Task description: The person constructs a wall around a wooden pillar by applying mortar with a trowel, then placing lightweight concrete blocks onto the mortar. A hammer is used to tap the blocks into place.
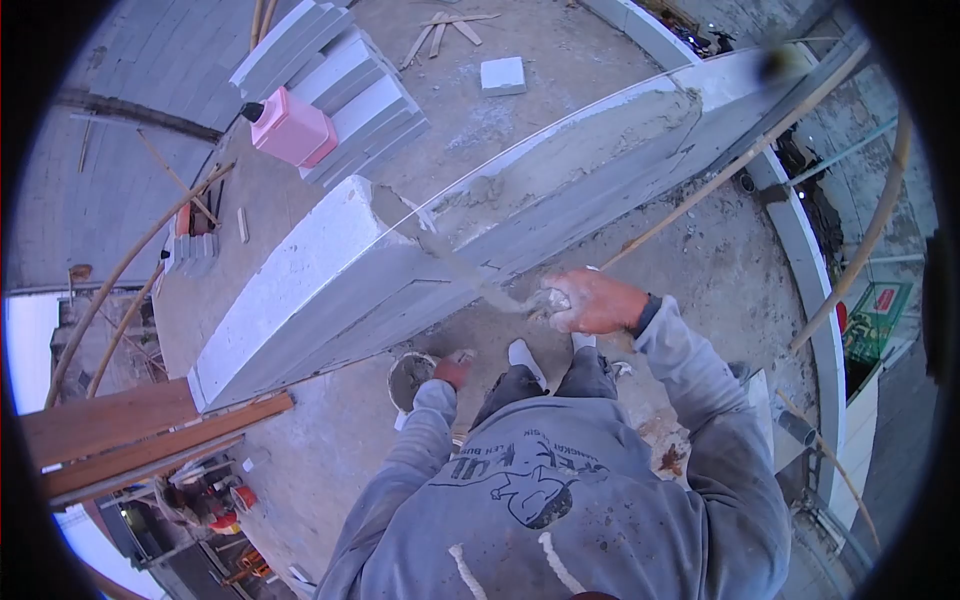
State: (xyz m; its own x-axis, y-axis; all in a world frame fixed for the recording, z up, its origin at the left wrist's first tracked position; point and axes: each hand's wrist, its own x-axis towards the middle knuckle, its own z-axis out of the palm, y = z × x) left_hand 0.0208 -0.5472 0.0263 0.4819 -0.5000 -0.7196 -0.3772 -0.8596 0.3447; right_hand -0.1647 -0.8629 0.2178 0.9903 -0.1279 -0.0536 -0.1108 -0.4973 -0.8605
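A low wall of pale blocks (330, 238) crosses the view, with wet grey mortar (570, 160) spread along its top. My right hand (597, 302) is closed around the handle of a trowel (490, 288), whose mortar-smeared blade points left toward the wall and looks blurred. Below the wall, my left hand (455, 369) is at the rim of a bucket (408, 380) with grey mortar inside, its fingers closed at the edge. A thin string runs along the wall's top edge.
Behind the wall stand stacked white blocks (370, 100) with a pink jug (294, 128) on them. One loose block (503, 76) lies farther back. A bamboo pole (740, 158) slants at the right; wooden planks (170, 445) lie lower left.
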